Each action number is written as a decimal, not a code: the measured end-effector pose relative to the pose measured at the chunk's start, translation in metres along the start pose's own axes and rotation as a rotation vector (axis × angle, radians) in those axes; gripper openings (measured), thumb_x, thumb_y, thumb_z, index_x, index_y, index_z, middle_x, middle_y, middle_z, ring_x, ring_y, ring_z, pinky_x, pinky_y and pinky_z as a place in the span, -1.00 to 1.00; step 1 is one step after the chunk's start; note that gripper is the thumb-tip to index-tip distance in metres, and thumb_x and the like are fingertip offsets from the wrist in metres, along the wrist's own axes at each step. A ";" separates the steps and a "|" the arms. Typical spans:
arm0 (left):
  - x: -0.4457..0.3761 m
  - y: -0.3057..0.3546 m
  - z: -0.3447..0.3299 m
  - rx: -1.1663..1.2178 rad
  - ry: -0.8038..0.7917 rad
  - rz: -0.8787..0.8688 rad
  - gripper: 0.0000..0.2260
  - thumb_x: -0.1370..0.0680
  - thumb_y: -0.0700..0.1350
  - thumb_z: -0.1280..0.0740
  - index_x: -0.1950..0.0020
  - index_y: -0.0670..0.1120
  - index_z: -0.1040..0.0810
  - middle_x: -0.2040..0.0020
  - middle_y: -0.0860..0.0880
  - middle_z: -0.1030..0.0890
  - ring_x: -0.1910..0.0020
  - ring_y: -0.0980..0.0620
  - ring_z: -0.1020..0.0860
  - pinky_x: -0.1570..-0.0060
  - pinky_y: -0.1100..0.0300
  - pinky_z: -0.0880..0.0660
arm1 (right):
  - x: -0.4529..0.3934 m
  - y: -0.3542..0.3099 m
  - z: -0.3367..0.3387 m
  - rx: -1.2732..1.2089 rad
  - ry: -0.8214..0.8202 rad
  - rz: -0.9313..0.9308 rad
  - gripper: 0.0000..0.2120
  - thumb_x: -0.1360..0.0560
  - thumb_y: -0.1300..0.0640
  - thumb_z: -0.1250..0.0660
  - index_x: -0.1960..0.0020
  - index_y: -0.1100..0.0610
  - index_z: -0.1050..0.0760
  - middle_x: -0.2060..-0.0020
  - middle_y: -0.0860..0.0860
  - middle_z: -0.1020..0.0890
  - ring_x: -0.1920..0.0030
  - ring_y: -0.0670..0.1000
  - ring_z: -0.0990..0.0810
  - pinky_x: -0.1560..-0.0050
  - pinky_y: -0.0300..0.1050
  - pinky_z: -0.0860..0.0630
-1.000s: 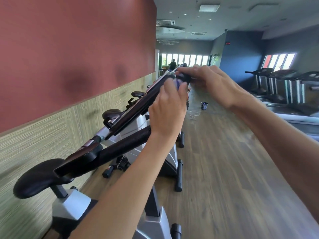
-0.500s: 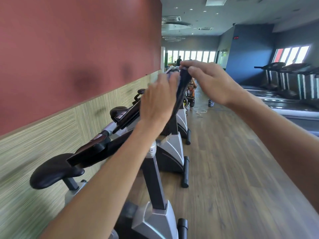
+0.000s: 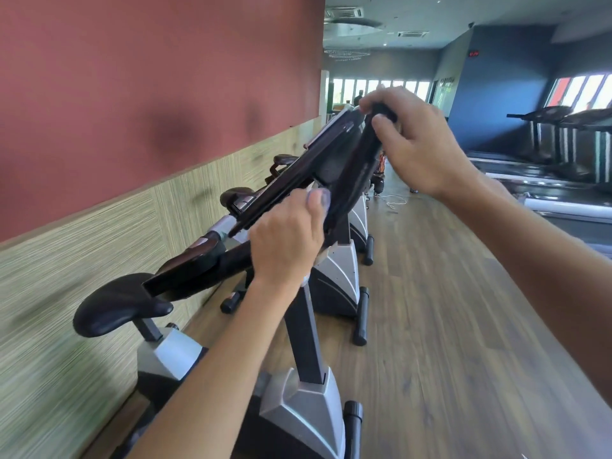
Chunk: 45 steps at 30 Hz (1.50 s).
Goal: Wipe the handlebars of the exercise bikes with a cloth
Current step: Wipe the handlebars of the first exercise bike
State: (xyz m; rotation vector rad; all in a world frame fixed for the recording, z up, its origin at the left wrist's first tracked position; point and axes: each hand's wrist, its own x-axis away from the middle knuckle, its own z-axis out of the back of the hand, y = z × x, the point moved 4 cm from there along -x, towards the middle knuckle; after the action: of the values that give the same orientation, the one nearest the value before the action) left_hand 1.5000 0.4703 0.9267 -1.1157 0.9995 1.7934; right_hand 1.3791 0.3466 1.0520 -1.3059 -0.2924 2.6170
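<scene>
- The cloth [image 3: 318,197] is pale and bluish. Only a small blurred fold shows above the left hand [image 3: 287,240], pressed against the lower part of the right handlebar [image 3: 356,167]; the rest is hidden inside the fist.
- The left hand is clenched around the cloth with its back to the camera. The fingertips are not visible.
- The right hand [image 3: 419,145] grasps the upper end of the same black handlebar, with thumb and fingers wrapped over the tip. The tip itself is mostly covered.
- The handlebar is a matte black padded bar, tilted up and away from the camera. A second black bar [image 3: 294,180] runs beside it on the left.
- The console between the bars is seen edge-on. Its face cannot be read.
- The nearest exercise bike [image 3: 298,402] has a grey angular housing, a black upright post and a black rounded saddle [image 3: 116,303]. Its base is cut off at the lower edge.
- More bikes [image 3: 337,279] stand in a row along the wall, partly hidden behind the arms.
- The wall [image 3: 132,77] is red above and striped green-beige below, blurred.
- The floor [image 3: 447,326] is wood plank. Treadmills [image 3: 563,144] stand at the far right.
</scene>
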 end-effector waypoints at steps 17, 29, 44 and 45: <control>0.041 -0.055 0.017 -0.093 0.019 -0.053 -0.53 -0.74 0.05 -0.01 -0.05 -0.18 -0.63 0.26 -0.03 -0.63 0.36 -0.02 -0.58 0.37 0.15 -0.50 | 0.034 -0.005 -0.063 0.567 0.102 0.557 -0.69 -0.61 0.17 -0.17 0.14 0.31 -0.59 0.19 0.15 -0.52 -0.05 0.26 -0.49 -0.54 0.30 -0.08; 0.003 -0.072 0.028 -0.269 -0.493 0.126 -0.60 -0.75 -0.10 0.03 0.21 -0.13 -0.41 0.43 0.00 -0.38 0.31 -0.05 -0.49 -0.42 -0.07 -0.36 | 0.034 -0.008 -0.064 0.573 0.024 0.555 -0.67 -0.66 0.15 -0.16 0.09 0.28 -0.62 0.16 0.12 -0.51 -0.07 0.26 -0.46 -0.58 0.18 0.05; -0.002 0.006 0.004 -0.102 -0.027 0.063 -0.65 -0.66 -0.02 -0.15 0.27 -0.07 -0.54 0.48 0.05 -0.48 0.54 0.03 -0.26 0.47 0.22 0.04 | 0.038 -0.010 -0.066 0.602 0.008 0.540 -0.68 -0.73 0.10 -0.07 -0.24 0.23 -0.53 -0.12 0.15 -0.58 -0.21 0.27 -0.46 -0.57 0.27 -0.02; 0.004 -0.005 0.006 -0.057 -0.026 0.032 -0.65 -0.67 -0.03 -0.15 0.26 -0.08 -0.54 0.47 0.06 -0.45 0.54 0.04 -0.28 0.48 0.22 -0.03 | 0.038 -0.008 -0.061 0.628 -0.021 0.543 -0.65 -0.73 0.07 -0.06 -0.28 0.25 -0.51 -0.20 0.17 -0.56 -0.26 0.27 -0.44 -0.59 0.24 -0.01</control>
State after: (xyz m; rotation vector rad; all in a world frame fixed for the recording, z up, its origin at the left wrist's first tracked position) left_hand 1.5016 0.4783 0.9235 -1.1137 0.9606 1.8676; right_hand 1.4067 0.3701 0.9890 -1.2334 0.9314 2.7523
